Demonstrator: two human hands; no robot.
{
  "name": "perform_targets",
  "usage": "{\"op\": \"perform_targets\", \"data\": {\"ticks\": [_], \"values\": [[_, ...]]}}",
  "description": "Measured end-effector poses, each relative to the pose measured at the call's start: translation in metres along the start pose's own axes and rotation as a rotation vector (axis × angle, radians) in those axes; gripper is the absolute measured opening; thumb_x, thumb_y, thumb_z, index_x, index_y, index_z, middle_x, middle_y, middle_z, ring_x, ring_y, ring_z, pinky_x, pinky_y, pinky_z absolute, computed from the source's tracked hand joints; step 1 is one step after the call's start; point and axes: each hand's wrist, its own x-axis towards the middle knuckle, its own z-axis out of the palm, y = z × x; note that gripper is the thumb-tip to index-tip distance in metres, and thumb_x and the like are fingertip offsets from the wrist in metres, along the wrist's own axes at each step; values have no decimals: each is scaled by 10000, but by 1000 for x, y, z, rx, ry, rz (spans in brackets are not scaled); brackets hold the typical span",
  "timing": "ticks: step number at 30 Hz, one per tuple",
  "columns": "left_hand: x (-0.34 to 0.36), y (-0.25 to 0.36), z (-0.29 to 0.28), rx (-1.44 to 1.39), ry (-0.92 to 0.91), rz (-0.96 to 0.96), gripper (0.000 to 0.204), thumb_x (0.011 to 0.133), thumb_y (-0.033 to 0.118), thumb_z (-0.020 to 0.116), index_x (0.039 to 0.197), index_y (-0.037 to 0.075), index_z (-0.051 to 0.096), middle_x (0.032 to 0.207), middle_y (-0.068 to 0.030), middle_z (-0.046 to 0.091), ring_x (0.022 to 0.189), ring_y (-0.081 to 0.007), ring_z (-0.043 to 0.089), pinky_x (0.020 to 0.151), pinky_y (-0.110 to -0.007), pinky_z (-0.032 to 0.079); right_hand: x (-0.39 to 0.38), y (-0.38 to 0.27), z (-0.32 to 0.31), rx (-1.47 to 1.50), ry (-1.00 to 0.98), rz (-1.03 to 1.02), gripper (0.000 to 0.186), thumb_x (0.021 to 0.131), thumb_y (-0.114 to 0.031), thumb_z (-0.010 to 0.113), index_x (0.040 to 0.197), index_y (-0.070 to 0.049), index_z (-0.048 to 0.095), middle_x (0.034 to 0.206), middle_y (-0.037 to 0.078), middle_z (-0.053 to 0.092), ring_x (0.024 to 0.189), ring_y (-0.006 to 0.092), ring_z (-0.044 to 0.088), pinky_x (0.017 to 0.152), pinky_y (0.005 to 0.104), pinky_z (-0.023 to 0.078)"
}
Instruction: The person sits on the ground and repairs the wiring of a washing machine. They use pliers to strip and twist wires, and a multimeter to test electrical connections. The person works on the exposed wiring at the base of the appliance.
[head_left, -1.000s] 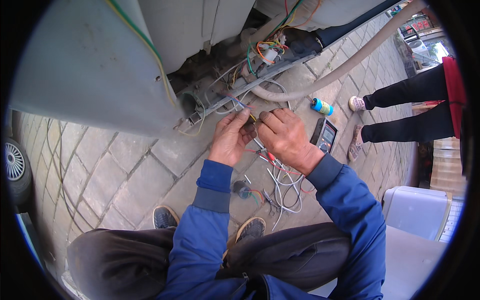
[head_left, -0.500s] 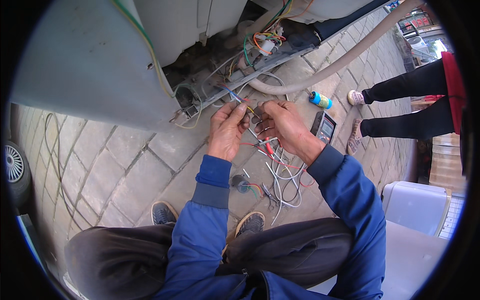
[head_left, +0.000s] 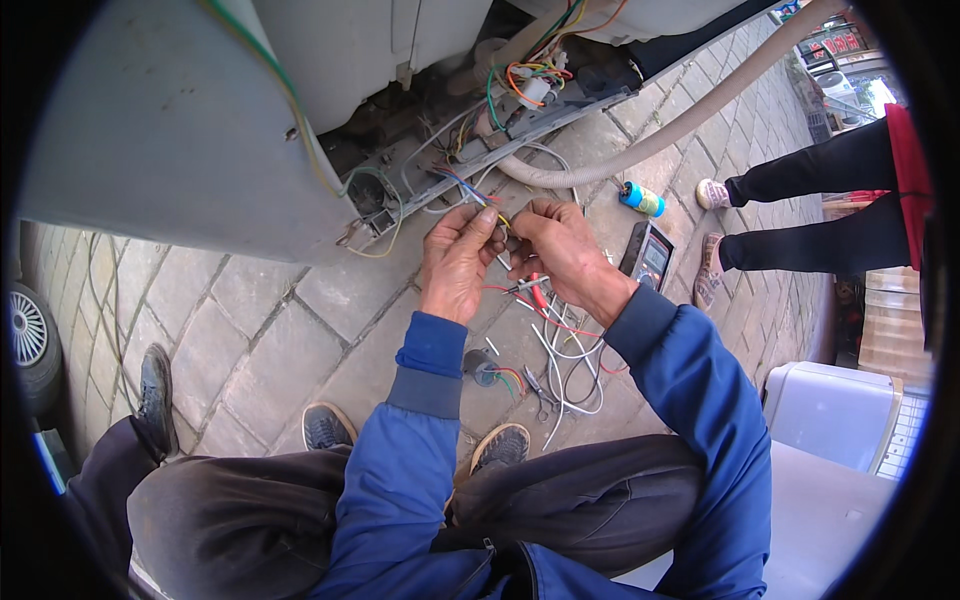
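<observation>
Both hands are below the opened base of a pale appliance (head_left: pixel 170 120), among thin coloured wires (head_left: pixel 470 187). My left hand (head_left: pixel 460 260) pinches a wire bundle with blue, red and yellow leads. Just beside it, my right hand (head_left: pixel 560 255) has its fingers closed on the yellow wire. Beneath them lie red probe leads (head_left: pixel 538 292), tangled white cables (head_left: pixel 575 350), scissors (head_left: pixel 543 398) and a dark cylindrical part (head_left: pixel 482 368) with coloured leads. A meter (head_left: pixel 648 258) and a blue canister (head_left: pixel 643 200) lie to the right.
A corrugated hose (head_left: pixel 680 140) runs rightward from the appliance. Another person's legs (head_left: pixel 800 175) stand at the right, and a dark shoe and leg (head_left: pixel 155 400) are at the left. A wheel (head_left: pixel 30 335) and a white panel (head_left: pixel 825 410) sit at the edges.
A person's shoe and leg have appeared at the lower left. My right hand turned and loosened its fingers, then drew them closer on the wire beside my left hand.
</observation>
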Motion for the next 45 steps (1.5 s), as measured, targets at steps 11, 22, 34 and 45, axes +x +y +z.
{"op": "perform_targets", "data": {"ticks": [11,22,34,45], "values": [[-12,-16,29,-16,169,-4,72,952,122,724,976,57,704,868,-25,700,743,-114,652,670,-267,551,-30,-14,-11,-1072,207,-495,240,795,-159,654,799,68,574,710,291,622,687,447,666,621,478,526],[-3,-6,6,-167,-16,-37,131,998,152,674,1104,75,684,968,-35,701,847,-138,648,732,-282,551,-28,-12,-23,127,-56,47,238,944,-153,536,983,54,647,881,138,679,702,201,663,598,346,583],[-1,-17,1,-118,-50,14,190,1003,142,667,1175,68,699,1023,-19,708,885,-113,634,761,-280,505,-5,5,-11,104,-86,87,176,909,-115,557,929,37,644,843,109,655,659,180,635,585,333,569],[-2,-18,0,-137,-83,10,169,998,138,674,1148,65,700,999,-14,709,855,-113,635,740,-281,512,1,9,-11,93,-84,39,157,908,-113,564,933,33,617,842,106,639,649,183,634,617,329,587]]}}
